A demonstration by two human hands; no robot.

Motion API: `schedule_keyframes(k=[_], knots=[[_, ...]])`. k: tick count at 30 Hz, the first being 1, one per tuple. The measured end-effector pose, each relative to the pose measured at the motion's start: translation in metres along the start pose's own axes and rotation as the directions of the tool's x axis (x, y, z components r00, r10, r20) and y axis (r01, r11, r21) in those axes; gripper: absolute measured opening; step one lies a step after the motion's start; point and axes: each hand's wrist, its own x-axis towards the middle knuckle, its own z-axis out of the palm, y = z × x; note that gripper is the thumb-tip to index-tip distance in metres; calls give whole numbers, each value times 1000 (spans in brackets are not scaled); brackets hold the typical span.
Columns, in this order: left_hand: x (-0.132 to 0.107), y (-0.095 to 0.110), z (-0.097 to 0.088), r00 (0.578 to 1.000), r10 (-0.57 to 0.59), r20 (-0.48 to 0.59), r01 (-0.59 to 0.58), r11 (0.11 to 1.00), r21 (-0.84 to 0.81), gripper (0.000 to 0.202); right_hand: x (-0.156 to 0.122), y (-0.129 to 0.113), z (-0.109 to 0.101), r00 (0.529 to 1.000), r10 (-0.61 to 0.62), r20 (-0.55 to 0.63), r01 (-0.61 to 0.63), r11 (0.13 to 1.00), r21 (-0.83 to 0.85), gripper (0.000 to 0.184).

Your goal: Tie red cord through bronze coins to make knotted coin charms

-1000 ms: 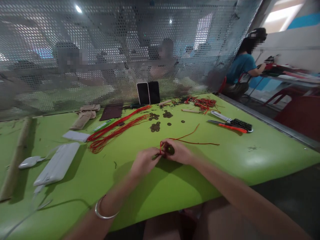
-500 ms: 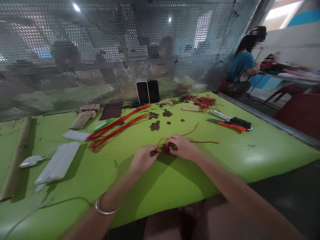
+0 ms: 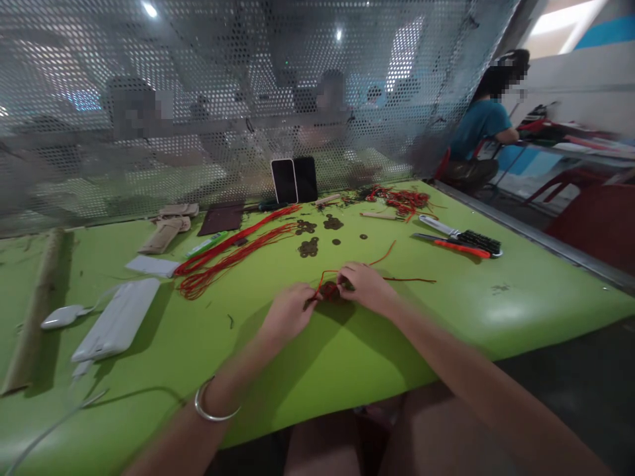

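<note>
My left hand (image 3: 288, 311) and my right hand (image 3: 366, 287) meet over the middle of the green table (image 3: 377, 344), fingers pinched. Between them is a small dark coin piece (image 3: 330, 291) wound with a red cord (image 3: 387, 254). The cord's loose ends trail away to the right and back. My left wrist wears a silver bangle (image 3: 211, 410). A bundle of red cords (image 3: 231, 254) lies to the left, and loose dark coins (image 3: 308, 247) lie just beyond my hands.
A white power bank (image 3: 116, 318) and cable lie at the left. Two phones (image 3: 294, 180) lean on the perforated metal screen (image 3: 223, 99). Scissors and a black brush (image 3: 464, 242) lie at the right, with more red cord scraps (image 3: 401, 198) behind. A person in blue sits at the far right.
My hands have shifted a little away from me over the table, still working the cord round the coin piece. The cord's loop has changed shape.
</note>
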Motion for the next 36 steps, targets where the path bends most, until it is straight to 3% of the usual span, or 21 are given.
schedule_keyframes(k=[4,9,11,17,21,28,32,36], knots=[[-1,0,2,1000,-8,8,8,1000,-3,21,1,-1,-1,998,-20,-53,17,998,-52,8],[-2,-1,2,999,-28,-17,28,1000,11,22,0,-2,-1,997,22,-77,8,930,367,7],[-2,0,2,999,-31,-17,32,999,43,23,0,-3,0,994,54,-92,-9,900,435,9],[-1,0,3,999,-42,1,42,992,119,23,1,-6,3,981,-3,-196,64,950,306,4],[-1,-1,5,1000,-18,-8,19,991,135,25,2,-10,3,987,-77,-142,106,972,210,8],[0,1,3,1000,-21,21,16,980,197,23,2,-12,-2,989,-147,-9,138,900,414,11],[0,3,2,999,-19,43,6,962,272,27,0,-4,-3,987,-164,-9,160,950,270,16],[1,5,1,997,-14,74,-11,947,320,29,2,4,-3,985,-170,-22,168,984,-61,23]])
